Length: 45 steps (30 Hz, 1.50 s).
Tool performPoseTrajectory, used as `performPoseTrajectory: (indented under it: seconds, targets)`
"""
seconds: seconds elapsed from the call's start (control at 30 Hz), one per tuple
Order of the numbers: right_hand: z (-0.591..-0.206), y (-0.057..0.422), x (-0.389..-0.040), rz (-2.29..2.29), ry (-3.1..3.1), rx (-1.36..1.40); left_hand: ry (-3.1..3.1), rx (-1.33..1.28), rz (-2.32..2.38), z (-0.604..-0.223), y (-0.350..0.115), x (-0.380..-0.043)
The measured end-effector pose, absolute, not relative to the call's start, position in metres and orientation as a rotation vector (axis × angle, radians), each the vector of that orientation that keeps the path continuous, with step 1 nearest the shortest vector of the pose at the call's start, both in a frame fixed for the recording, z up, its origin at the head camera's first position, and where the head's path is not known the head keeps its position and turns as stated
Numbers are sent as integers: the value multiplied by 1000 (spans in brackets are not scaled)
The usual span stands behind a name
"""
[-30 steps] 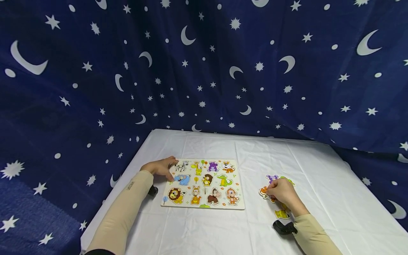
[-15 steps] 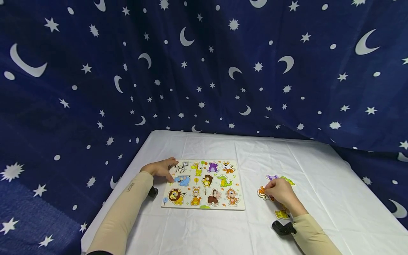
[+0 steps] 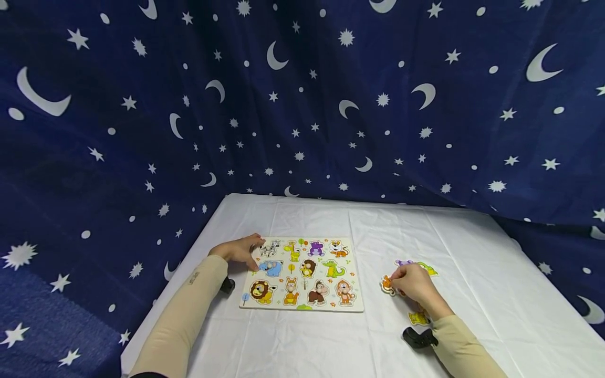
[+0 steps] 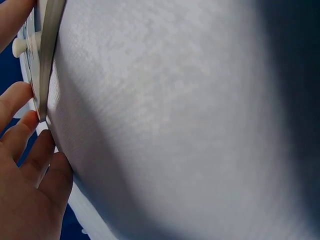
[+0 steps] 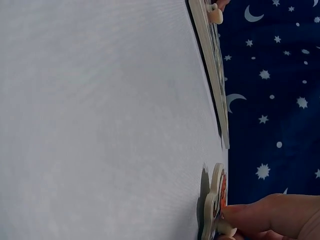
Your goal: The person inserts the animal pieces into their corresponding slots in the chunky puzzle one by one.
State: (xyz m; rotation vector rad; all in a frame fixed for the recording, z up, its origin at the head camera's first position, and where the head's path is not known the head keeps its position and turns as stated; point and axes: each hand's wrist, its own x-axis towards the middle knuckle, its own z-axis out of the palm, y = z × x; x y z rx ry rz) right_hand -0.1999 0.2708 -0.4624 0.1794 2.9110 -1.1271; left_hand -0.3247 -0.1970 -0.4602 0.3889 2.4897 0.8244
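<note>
A wooden animal puzzle board (image 3: 302, 308) lies on the white tabletop. My left hand (image 3: 238, 249) rests along its left edge, fingers at the far corner and thumb near the blue elephant picture (image 3: 271, 268). In the left wrist view, fingers (image 4: 42, 155) lie beside the board's rim. My right hand (image 3: 413, 283) pinches the knob of an orange animal puzzle piece (image 3: 387, 284). In the right wrist view, this piece (image 5: 215, 197) is close over the cloth, its shadow beside it, and the thumb (image 5: 265, 215) is at the pale knob (image 5: 227, 229).
Around the right hand lie a purple piece (image 3: 403, 262), a green piece (image 3: 429, 269) and a yellow piece (image 3: 418, 318), partly hidden by it. A white cloth (image 3: 302, 352) covers the table. A blue curtain (image 3: 302, 105) with moons and stars hangs behind and left.
My right hand has moved slightly left with the orange animal puzzle piece, away from the other pieces. The left hand has stayed at the board's edge.
</note>
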Motion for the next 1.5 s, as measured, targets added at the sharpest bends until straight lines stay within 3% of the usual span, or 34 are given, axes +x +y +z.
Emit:
performPoseTrajectory:
  seconds: [1.5]
  targets:
    - [-467,264,-211,-1237,2882,50,2485,403,830,-459,-196,-324]
